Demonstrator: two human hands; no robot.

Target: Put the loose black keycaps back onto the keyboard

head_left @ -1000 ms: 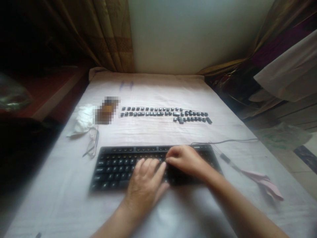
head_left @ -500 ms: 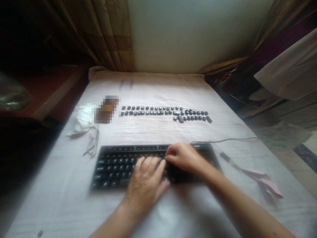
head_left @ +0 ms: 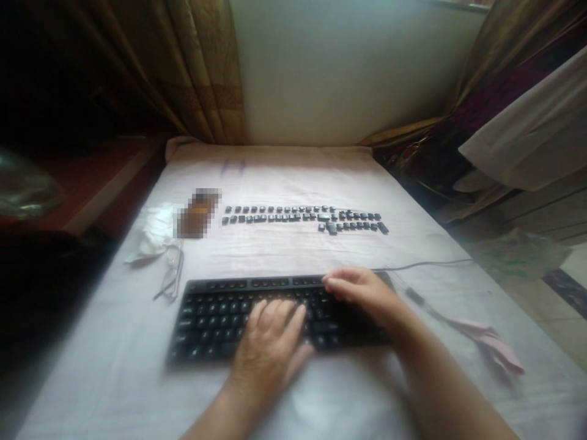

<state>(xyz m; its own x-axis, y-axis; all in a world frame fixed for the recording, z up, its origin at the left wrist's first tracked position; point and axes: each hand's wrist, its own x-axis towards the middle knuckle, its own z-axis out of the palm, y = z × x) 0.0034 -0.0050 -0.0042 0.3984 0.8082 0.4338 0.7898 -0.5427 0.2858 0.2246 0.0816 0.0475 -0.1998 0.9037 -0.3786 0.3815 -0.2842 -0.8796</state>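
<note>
A black computer keyboard (head_left: 206, 321) lies across the cloth-covered surface in front of me. Its top row and right part show gaps where keycaps are off. My left hand (head_left: 268, 342) rests flat on the middle of the keys, fingers stretched and thumb apart. Over the upper right of the board, my right hand (head_left: 360, 290) has its thumb and fingertips pinched together; whatever is between them is hidden. Loose black keycaps (head_left: 284, 217) stand in rows on the cloth beyond the keyboard.
Eyeglasses (head_left: 170, 275) and a crumpled white cloth (head_left: 158, 232) lie at the left, beside a blurred-out brown item (head_left: 198, 214). The keyboard cable (head_left: 431, 264) runs off right. A thin tool with a dark block (head_left: 415, 296) and a pink cloth (head_left: 490, 342) lie nearby.
My right hand has shifted right along the keyboard's top, its fingertips still together, uncovering more keys. The left hand stays on the keys. My view has tilted up slightly.
</note>
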